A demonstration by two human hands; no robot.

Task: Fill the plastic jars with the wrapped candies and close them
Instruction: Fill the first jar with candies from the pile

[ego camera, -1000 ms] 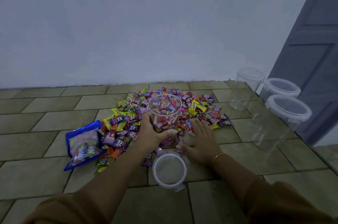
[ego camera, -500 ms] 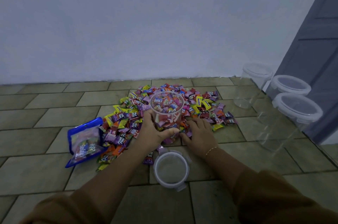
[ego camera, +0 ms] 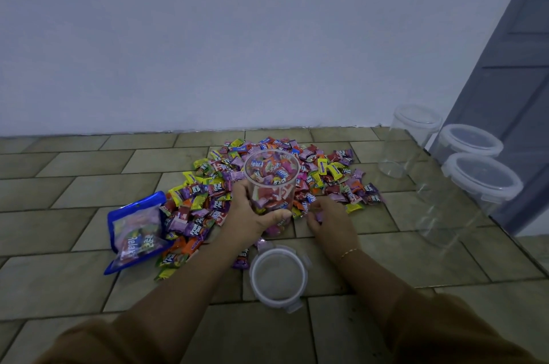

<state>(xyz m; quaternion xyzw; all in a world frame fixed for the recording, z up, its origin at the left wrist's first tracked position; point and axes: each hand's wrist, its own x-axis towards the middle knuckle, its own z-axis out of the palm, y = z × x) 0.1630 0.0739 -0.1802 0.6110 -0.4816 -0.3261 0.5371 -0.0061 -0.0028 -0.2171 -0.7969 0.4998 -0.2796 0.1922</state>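
Observation:
A clear plastic jar (ego camera: 271, 173) stands upright in a pile of wrapped candies (ego camera: 208, 200) on the tiled floor, nearly full of them. My left hand (ego camera: 249, 215) grips the jar's lower wall. Just right of the jar, my right hand (ego camera: 329, 221) lies on the pile's near edge, its fingers curled round a few pink-wrapped candies. The jar's round lid (ego camera: 277, 277) lies flat on the floor, just in front of both hands.
A blue candy bag (ego camera: 135, 230) lies left of the pile. Three more clear jars stand at the right with their lids on: one at the back (ego camera: 413, 140), one behind (ego camera: 468, 143), one nearest (ego camera: 463, 200). A grey door (ego camera: 517, 66) and a white wall (ego camera: 208, 36) close the far side.
My right hand slid from the floor near the lid up to the pile's edge and curled its fingers over candies. The left hand stayed on the jar.

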